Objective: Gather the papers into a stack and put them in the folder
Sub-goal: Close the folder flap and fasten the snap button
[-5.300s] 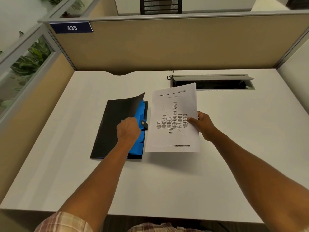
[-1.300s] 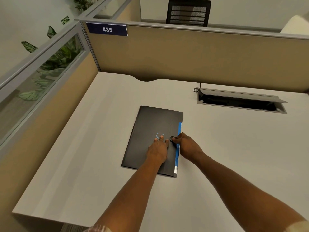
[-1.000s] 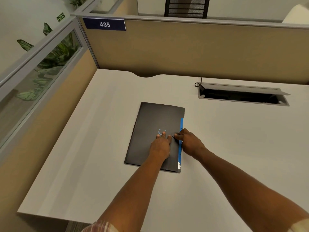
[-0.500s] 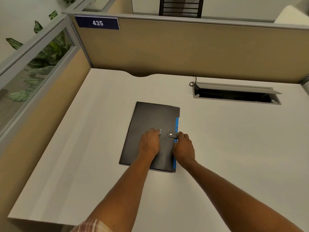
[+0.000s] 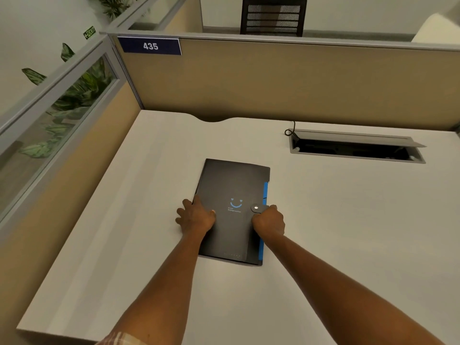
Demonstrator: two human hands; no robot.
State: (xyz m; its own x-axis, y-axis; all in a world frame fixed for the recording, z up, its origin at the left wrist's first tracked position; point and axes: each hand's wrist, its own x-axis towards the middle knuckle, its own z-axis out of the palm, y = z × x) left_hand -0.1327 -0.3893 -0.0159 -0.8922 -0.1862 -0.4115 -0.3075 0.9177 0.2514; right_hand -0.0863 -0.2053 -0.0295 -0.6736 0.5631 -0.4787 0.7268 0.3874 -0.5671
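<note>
White desk top filled the cubicle, walled by tan fabric partitions with a blue number plate reading 435 at the corner. One flat black plastic folder with a blue inner edge lay shut on the desk, its long sides running away from the person. No loose papers showed anywhere on the surface, so by my reckoning they were already inside, though the closed cover hid them.

The left hand sat at the folder's left edge, fingers loosely spread, thumb side on the cover and the rest on the desk beside it; it steadied rather than gripped. The right hand was curled at the right edge just below the small grey snap tab, which lay folded over onto the cover. Whether those fingers pinched the tab or only rested against the folder's edge I could not tell.

The step in hand looked like the last one: fastening the clasp. The next move would call for a firm press on the tab to confirm it had seated, then letting go.

Counted: one folder, one snap tab, two hands, one grey cable hatch standing open in the desk, no visible sheets.
</note>
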